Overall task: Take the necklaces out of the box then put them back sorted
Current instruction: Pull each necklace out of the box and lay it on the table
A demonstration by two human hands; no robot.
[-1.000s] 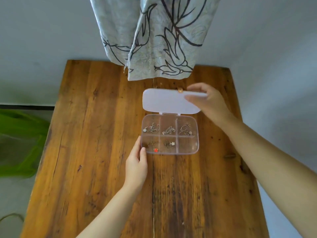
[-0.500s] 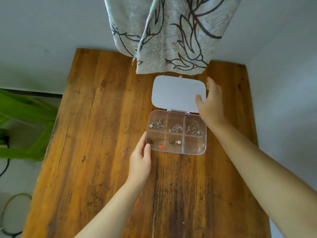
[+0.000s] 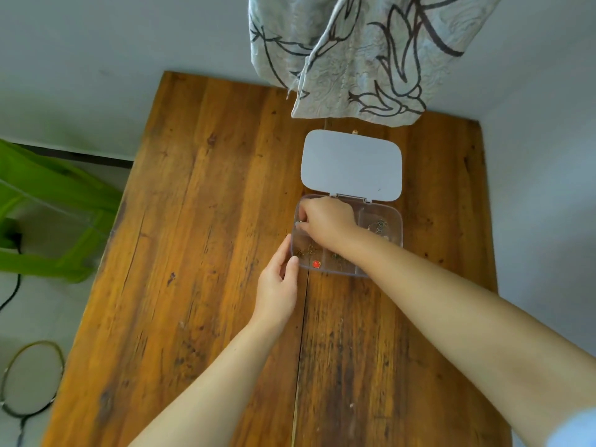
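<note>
A clear plastic box (image 3: 398, 235) with several compartments lies open on the wooden table (image 3: 209, 253), its white lid (image 3: 351, 164) folded back flat. My right hand (image 3: 325, 221) reaches into the far-left compartment, fingertips pinched on a silvery necklace (image 3: 298, 223). My left hand (image 3: 277, 288) grips the box's near-left corner. Another necklace (image 3: 379, 226) lies in the far-right compartment. A necklace with a red pendant (image 3: 316, 263) sits in the near-left one. My right forearm hides the middle compartments.
A patterned curtain (image 3: 361, 53) hangs over the table's far edge, just behind the lid. A small bead-like object (image 3: 355, 132) sits behind the lid. On the floor to the left are a green frame (image 3: 48, 214) and a racket (image 3: 32, 379). A wall borders the table's right side.
My right hand left the lid, which now lies flat, and moved down and left into the far-left compartment. My left hand stayed at the box's corner. The camera view shifted.
</note>
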